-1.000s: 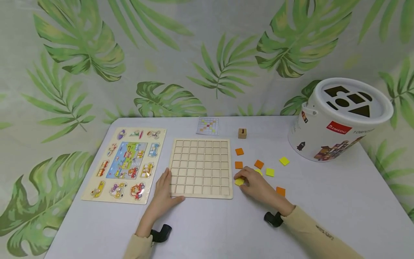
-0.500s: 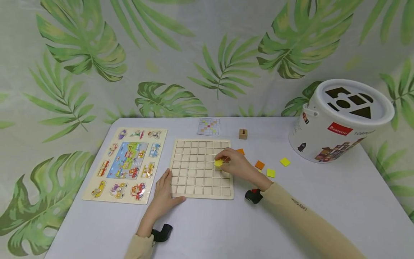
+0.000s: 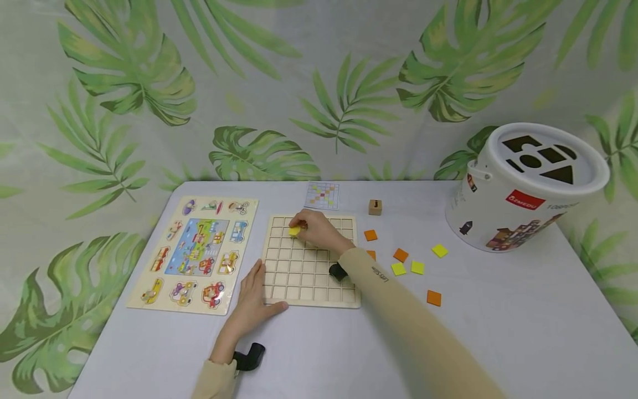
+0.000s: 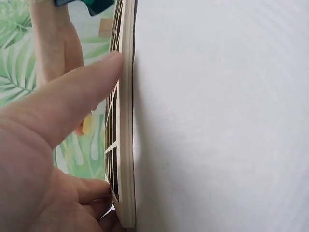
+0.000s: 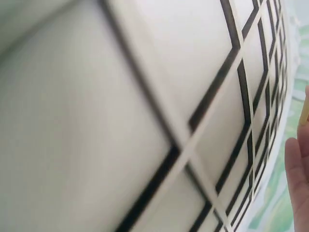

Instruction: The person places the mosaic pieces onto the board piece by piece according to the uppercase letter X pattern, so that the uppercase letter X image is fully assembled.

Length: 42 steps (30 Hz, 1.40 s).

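A wooden grid board [image 3: 294,280] with square cells lies on the table. My right hand [image 3: 319,230] pinches a yellow square tile [image 3: 294,230] over the board's upper-left cells; whether the tile touches the board I cannot tell. The tile [image 4: 87,124] also shows behind the board in the left wrist view. My left hand [image 3: 251,302] rests at the board's lower-left corner, fingers along the left edge and thumb by the front edge. In the left wrist view the thumb of the left hand [image 4: 63,106] touches the board's rim [image 4: 127,111].
Loose orange tiles [image 3: 434,297] and yellow tiles [image 3: 417,267] lie right of the board. Behind it are a small pattern card [image 3: 322,195] and a wooden cube [image 3: 375,207]. A picture puzzle [image 3: 196,255] lies left; a white bucket [image 3: 523,194] stands back right.
My right hand has carried the yellow tile from the table right of the board, leftward and away from me, to over the board's upper left. The left hand has stayed in place.
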Available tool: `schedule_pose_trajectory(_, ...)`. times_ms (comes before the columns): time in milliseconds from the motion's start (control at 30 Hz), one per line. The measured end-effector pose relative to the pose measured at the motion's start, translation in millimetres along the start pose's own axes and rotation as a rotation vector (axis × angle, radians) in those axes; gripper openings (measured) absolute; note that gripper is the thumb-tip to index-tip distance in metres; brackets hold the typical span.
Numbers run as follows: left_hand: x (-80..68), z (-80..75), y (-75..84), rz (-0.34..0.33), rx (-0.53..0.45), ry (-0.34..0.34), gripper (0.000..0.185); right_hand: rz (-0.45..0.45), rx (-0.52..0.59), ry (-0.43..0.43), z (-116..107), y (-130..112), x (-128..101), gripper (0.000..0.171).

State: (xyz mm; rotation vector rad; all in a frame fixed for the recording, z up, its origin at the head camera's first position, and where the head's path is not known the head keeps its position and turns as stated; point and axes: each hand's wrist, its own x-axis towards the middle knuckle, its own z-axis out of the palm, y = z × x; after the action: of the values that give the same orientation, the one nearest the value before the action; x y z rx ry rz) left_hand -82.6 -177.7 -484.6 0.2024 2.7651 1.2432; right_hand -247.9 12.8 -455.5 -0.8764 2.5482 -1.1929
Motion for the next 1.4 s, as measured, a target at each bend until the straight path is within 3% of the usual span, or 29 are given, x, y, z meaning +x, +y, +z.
schedule_pose_trajectory(600,1.2,-3.3,2.2,0.025,0.041,0.013,0.101,0.098,-0.178,-0.023,19,-20,26,0.026)
schedule_pose_trajectory(733,1.6,-2.2,2.4,0.020,0.039,0.009,0.102,0.122,-0.142,-0.022,14,-18,20,0.028)
schedule_pose_trajectory(1000,1.2,0.0,2.9,0.009,0.029,0.005,0.102,0.130,0.113,0.070,-24,-4,-19,0.023)
schedule_pose_trajectory(1233,0.5,1.4,3.5,0.011,0.029,0.008,0.101,0.141,0.119,0.112,-69,14,-68,0.022)
schedule_pose_trajectory(1400,0.8,1.5,4.3,0.007,0.032,0.007,0.101,0.181,0.066,0.122,-83,33,-106,0.022)
